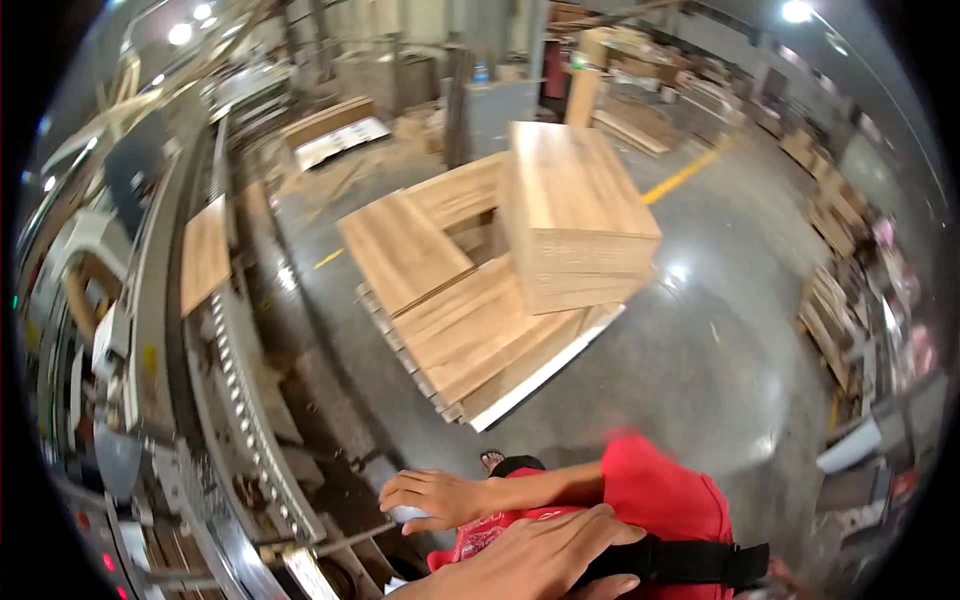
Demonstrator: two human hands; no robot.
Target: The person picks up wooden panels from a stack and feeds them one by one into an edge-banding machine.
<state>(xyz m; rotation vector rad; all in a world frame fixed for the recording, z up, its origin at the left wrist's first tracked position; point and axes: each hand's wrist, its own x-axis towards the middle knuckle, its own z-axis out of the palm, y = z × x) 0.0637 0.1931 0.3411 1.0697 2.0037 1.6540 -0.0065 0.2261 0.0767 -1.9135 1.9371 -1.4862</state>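
Observation:
From the lower edge my left hand (pixel 560 545) reaches rightward across my red shirt (pixel 670 490). Its fingers and thumb close around a wide black strap (pixel 700 562). My right forearm comes out of the red sleeve and crosses above it to the left. At its end my right hand (pixel 430 498) is palm down, its fingers curled over a pale, rounded thing (pixel 405 514) mostly hidden beneath them. Left of that hand runs the machine's roller rail (pixel 250 420). Ahead on the floor, stacked wood-grain boards (pixel 430 250) lie on a low pallet, apart from both hands.
A taller block of boards (pixel 580 200) stands on the pallet's right side. One wood-grain panel (pixel 206 258) rests on the long machine at left. Grey floor (pixel 700 340) with a yellow line (pixel 685 172) stretches to the right. More board piles (pixel 830 320) line the right side.

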